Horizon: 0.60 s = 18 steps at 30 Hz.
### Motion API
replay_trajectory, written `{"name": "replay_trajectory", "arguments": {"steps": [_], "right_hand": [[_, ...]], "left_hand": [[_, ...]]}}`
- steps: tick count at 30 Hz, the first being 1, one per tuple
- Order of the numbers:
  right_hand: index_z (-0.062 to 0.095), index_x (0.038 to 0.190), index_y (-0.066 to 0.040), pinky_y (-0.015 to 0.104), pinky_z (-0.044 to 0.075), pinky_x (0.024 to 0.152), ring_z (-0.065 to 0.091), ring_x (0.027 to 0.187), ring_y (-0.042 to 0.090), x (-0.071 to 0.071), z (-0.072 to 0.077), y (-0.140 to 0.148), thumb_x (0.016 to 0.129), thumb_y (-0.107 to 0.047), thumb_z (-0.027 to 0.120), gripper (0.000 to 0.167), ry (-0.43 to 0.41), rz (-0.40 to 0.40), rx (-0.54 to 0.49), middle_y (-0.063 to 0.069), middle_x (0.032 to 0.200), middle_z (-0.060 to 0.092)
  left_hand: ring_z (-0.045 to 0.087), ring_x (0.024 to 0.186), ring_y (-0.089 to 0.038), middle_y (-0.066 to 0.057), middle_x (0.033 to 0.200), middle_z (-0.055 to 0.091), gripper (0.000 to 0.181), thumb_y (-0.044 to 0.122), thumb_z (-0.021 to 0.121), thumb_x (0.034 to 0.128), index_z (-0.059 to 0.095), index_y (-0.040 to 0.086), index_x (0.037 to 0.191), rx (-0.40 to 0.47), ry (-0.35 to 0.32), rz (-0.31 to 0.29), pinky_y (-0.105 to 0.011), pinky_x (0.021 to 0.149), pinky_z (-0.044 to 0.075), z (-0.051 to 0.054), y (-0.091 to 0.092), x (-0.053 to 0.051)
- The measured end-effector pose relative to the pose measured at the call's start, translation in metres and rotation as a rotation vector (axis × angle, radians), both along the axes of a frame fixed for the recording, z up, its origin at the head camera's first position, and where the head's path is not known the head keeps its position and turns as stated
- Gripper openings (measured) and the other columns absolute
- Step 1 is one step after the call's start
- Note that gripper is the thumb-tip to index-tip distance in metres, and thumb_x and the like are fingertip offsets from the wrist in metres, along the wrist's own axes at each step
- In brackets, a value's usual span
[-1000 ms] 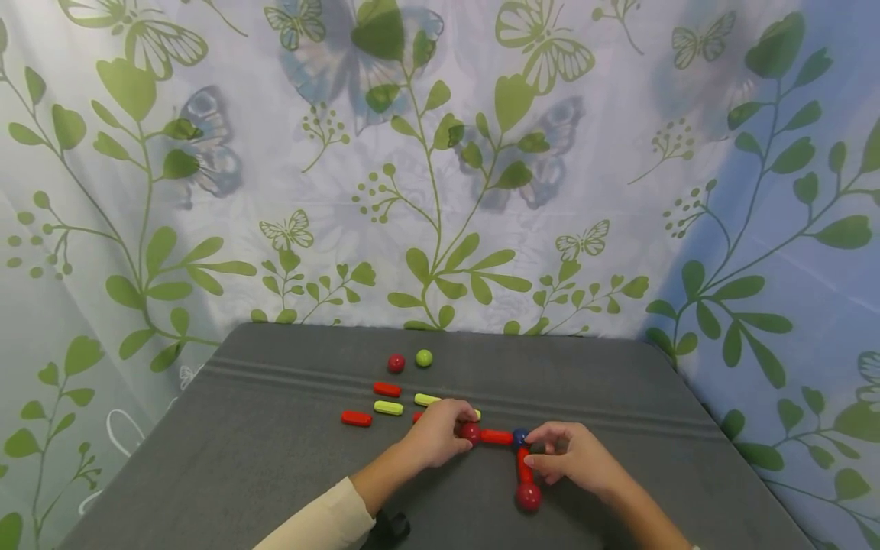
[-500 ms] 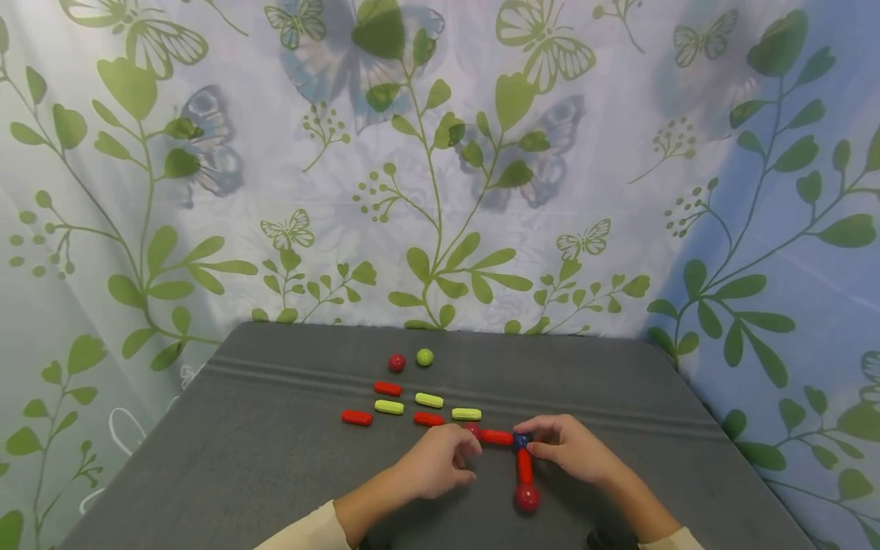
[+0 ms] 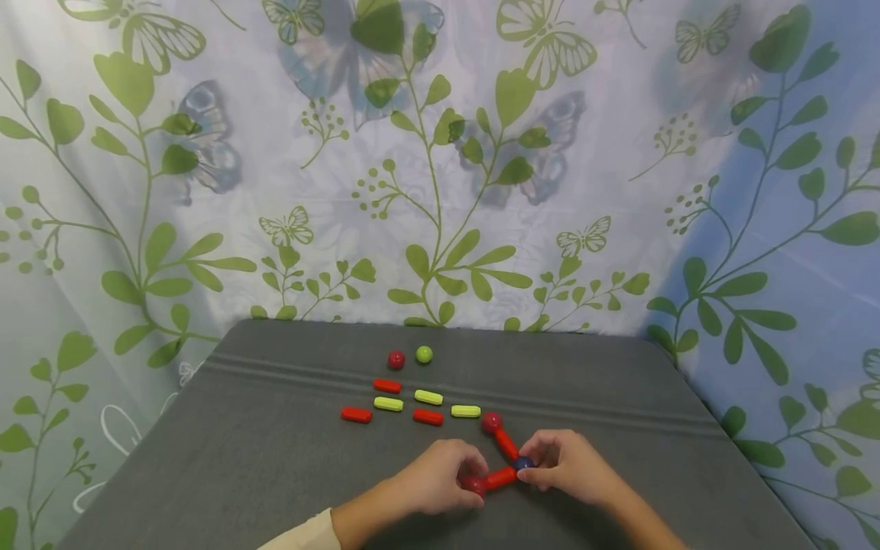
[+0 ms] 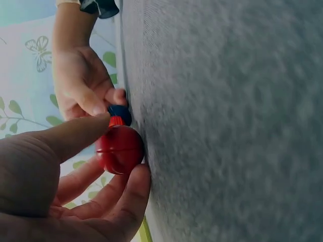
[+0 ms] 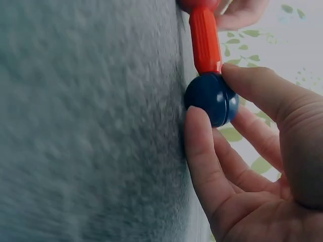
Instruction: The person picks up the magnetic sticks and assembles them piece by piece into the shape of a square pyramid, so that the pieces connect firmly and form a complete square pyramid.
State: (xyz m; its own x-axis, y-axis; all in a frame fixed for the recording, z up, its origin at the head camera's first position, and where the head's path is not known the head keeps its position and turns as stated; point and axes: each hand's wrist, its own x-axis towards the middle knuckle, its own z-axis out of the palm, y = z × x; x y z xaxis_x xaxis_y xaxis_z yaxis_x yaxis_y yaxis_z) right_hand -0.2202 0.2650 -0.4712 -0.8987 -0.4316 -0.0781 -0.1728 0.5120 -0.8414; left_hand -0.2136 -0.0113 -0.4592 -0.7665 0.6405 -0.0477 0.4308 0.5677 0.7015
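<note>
A V-shaped piece lies on the grey table: a blue ball (image 3: 524, 464) at the corner, joined by two red rods to two red balls. With thumb and fingers my left hand (image 3: 443, 477) holds the nearer red ball (image 4: 121, 149), partly hidden in the head view. My right hand (image 3: 574, 466) pinches the blue ball between thumb and fingertips, as the right wrist view shows. Between the hands runs one red rod (image 3: 500, 479). The other red rod (image 3: 506, 443) slants away to the farther red ball (image 3: 491, 422), which neither hand touches.
Left of the piece, loose red rods (image 3: 356, 415) and yellow-green rods (image 3: 388, 404) lie on the grey table (image 3: 275, 458). A loose red ball (image 3: 396, 360) and a green ball (image 3: 424, 354) sit farther back. A patterned curtain (image 3: 440, 191) hangs behind the table.
My left hand has let go of one red ball and taken the other. The joined piece has turned clockwise, its blue corner shifting nearer, with my right hand at the blue ball.
</note>
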Motion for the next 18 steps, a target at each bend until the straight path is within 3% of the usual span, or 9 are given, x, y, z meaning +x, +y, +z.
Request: {"name": "replay_trajectory", "arguments": {"steps": [3, 6, 12, 16, 18], "right_hand": [[0.071, 0.098, -0.007, 0.033, 0.059, 0.057, 0.069, 0.061, 0.017, 0.006, -0.001, -0.002, 0.085, -0.025, 0.085, 0.026, -0.016, 0.006, -0.026, 0.006, 0.083, 0.067], [0.070, 0.097, -0.004, 0.034, 0.060, 0.057, 0.070, 0.060, 0.019, 0.012, -0.001, -0.002, 0.086, -0.023, 0.084, 0.026, -0.055, 0.026, -0.072, 0.007, 0.080, 0.067], [0.068, 0.096, -0.001, 0.038, 0.061, 0.058, 0.071, 0.062, 0.021, 0.020, -0.001, -0.002, 0.088, -0.019, 0.081, 0.024, -0.188, 0.062, -0.148, 0.009, 0.077, 0.070], [0.068, 0.095, 0.001, 0.039, 0.062, 0.057, 0.071, 0.063, 0.020, 0.022, -0.002, -0.001, 0.089, -0.017, 0.080, 0.023, -0.205, 0.091, -0.168, 0.010, 0.078, 0.071], [0.069, 0.096, 0.001, 0.038, 0.062, 0.058, 0.071, 0.063, 0.020, 0.021, -0.002, -0.001, 0.090, -0.017, 0.079, 0.022, -0.206, 0.089, -0.168, 0.011, 0.080, 0.072]], "left_hand": [[0.054, 0.080, 0.003, 0.017, 0.088, 0.063, 0.024, 0.017, 0.088, 0.0790, 0.074, 0.022, 0.099, -0.052, 0.085, -0.016, -0.017, 0.074, 0.047, -0.002, -0.003, -0.002], [0.054, 0.081, 0.003, 0.017, 0.089, 0.063, 0.025, 0.016, 0.088, 0.0793, 0.075, 0.023, 0.099, -0.077, 0.116, -0.039, -0.017, 0.074, 0.047, -0.001, -0.007, -0.005], [0.055, 0.083, 0.004, 0.018, 0.091, 0.063, 0.025, 0.014, 0.086, 0.0815, 0.076, 0.025, 0.101, -0.096, 0.117, -0.121, -0.015, 0.076, 0.047, 0.000, -0.015, -0.010], [0.055, 0.082, 0.003, 0.018, 0.090, 0.062, 0.024, 0.015, 0.085, 0.0832, 0.076, 0.024, 0.103, -0.090, 0.103, -0.170, -0.017, 0.073, 0.048, 0.000, -0.018, -0.013], [0.056, 0.082, 0.003, 0.018, 0.091, 0.062, 0.023, 0.015, 0.084, 0.0846, 0.075, 0.023, 0.104, -0.074, 0.059, -0.179, -0.018, 0.073, 0.049, 0.001, -0.020, -0.014]]}}
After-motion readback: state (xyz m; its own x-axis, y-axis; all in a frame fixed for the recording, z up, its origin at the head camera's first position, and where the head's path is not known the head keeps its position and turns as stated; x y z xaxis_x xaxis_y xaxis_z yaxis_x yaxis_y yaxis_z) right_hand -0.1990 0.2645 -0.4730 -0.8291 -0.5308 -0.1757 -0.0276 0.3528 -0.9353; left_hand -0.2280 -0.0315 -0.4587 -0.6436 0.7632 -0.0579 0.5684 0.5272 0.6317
